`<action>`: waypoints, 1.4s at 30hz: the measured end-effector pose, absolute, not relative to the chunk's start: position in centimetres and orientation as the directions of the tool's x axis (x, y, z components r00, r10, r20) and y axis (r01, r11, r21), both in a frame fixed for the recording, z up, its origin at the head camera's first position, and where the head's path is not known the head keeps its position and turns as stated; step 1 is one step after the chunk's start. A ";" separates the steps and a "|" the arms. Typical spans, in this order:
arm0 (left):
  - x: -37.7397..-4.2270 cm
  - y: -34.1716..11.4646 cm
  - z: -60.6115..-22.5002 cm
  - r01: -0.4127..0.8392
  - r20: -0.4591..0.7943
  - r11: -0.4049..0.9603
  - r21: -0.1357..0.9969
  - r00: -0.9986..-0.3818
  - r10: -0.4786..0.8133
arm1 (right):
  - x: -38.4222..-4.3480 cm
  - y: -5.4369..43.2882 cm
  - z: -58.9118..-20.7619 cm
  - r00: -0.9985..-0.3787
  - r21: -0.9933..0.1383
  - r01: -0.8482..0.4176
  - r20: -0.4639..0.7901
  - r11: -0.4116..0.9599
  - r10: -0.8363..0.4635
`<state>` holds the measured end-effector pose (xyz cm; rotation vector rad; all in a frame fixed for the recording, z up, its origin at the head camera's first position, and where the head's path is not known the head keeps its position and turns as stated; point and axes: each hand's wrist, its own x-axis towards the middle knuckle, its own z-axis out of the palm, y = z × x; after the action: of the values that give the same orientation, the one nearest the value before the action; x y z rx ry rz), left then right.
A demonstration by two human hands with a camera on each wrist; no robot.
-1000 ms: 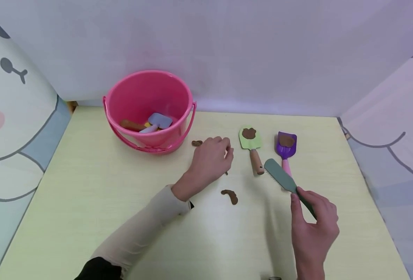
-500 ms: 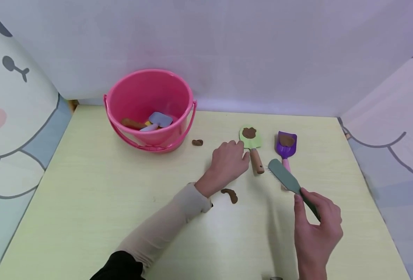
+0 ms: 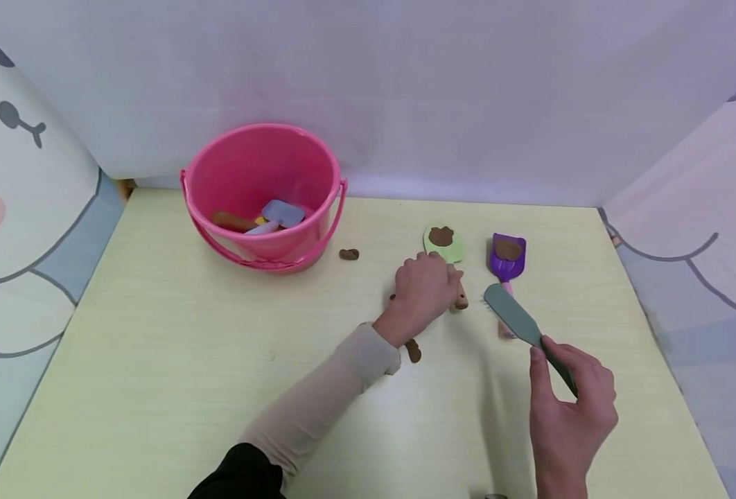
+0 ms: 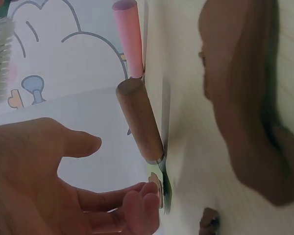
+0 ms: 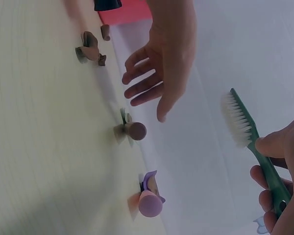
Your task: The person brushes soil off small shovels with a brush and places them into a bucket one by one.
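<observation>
My right hand (image 3: pixel 574 409) grips a green brush (image 3: pixel 513 313) by its handle, held above the table. White bristles (image 5: pixel 235 117) line one side of it in the right wrist view. My left hand (image 3: pixel 423 294) hovers by the small light-green shovel (image 3: pixel 458 251), thumb apart from the fingers and nothing held. In the left wrist view its fingertips overlap the shovel's blade, just beyond the wooden handle (image 4: pixel 139 120). A brown lump (image 3: pixel 441 236) lies on that blade. To its right is a purple shovel (image 3: pixel 504 267) with a pink handle, also bearing a brown lump (image 3: pixel 508 249).
A pink bucket (image 3: pixel 262 166) holding several toy tools stands at the back left. Brown pieces lie on the table (image 3: pixel 156 346): one piece (image 3: pixel 348 254) near the bucket, another (image 3: pixel 414 351) partly hidden under my left wrist. White cloth (image 3: pixel 468 104) rises behind the table.
My left hand has moved right, from above the brown pieces to the light-green shovel's handle. The right hand has shifted slightly right and down with the brush.
</observation>
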<state>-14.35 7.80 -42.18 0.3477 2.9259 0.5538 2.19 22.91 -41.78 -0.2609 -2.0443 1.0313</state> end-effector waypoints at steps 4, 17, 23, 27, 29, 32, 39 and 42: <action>-14.3 8.9 -42.4 0.251 -0.109 0.953 0.172 -0.956 0.272 | 2.0 22.9 -41.7 -0.645 -0.747 -0.166 0.576 0.643 0.502; -14.6 11.7 -43.0 0.150 -0.177 0.986 -0.069 -0.975 0.136 | 1.8 23.1 -41.7 -0.659 -0.752 -0.146 0.559 0.643 0.504; -15.1 12.4 -43.0 0.137 -0.213 0.988 -0.067 -0.970 0.120 | 1.8 23.1 -41.9 -0.663 -0.755 -0.152 0.557 0.638 0.500; -15.2 12.5 -43.0 0.142 -0.229 0.988 -0.058 -0.965 0.126 | 1.7 23.1 -41.8 -0.658 -0.754 -0.154 0.561 0.639 0.503; -15.2 12.4 -43.0 0.145 -0.232 0.988 -0.057 -0.964 0.128 | 1.7 23.0 -41.6 -0.659 -0.756 -0.151 0.557 0.637 0.505; -15.2 12.1 -43.0 0.142 -0.228 0.988 -0.055 -0.965 0.126 | 1.7 22.6 -41.2 -0.662 -0.763 -0.151 0.550 0.628 0.509; -15.3 11.1 -43.1 0.164 -0.190 0.983 -0.077 -0.971 0.147 | 1.7 22.4 -41.1 -0.667 -0.766 -0.154 0.547 0.625 0.506; -15.4 10.8 -43.0 0.154 -0.180 0.985 -0.078 -0.974 0.138 | 1.7 22.8 -41.6 -0.667 -0.760 -0.154 0.551 0.631 0.501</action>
<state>-15.43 10.80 -43.04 0.2189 2.9558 -0.1361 1.71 22.76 -41.59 -0.2710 -2.0620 1.0553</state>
